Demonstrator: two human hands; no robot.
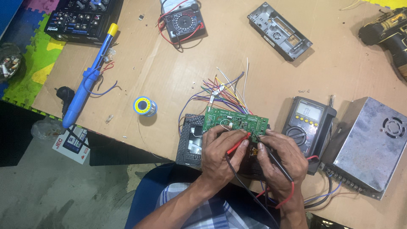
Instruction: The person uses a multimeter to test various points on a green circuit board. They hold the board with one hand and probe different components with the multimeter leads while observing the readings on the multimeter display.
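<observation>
Red probe (238,143) pinched in the left hand (220,152), fingers curled tight around its shaft, tip aimed right toward the edge of the green circuit board (235,121). Over on the other side, the right hand (282,159) was clamped on the black probe (275,159), its point slanting up and left to meet the board close to the red tip. Exactly which contact either tip touched could not be made out, too small and half covered by knuckles. The board sat on top of a black housing (190,144), and the hands hid most of the housing's right half. A fan of coloured wires (224,91) sprayed up from the board's top edge. Red and black leads trailed down past the wrists and ran out of sight under the right forearm. Just right of the hands lay a dark multimeter (307,123), screen lit, digits too blurred to make out. Beyond it, a grey metal power supply (373,144) with a vent grille. Further left on the cardboard sheet (169,72), a spool of solder (145,106) stood well apart, and a blue desoldering pump (87,82) lay slanted. Up top, an analogue meter (184,23) was cut by the frame edge, as was the cordless drill (388,29) at far right
</observation>
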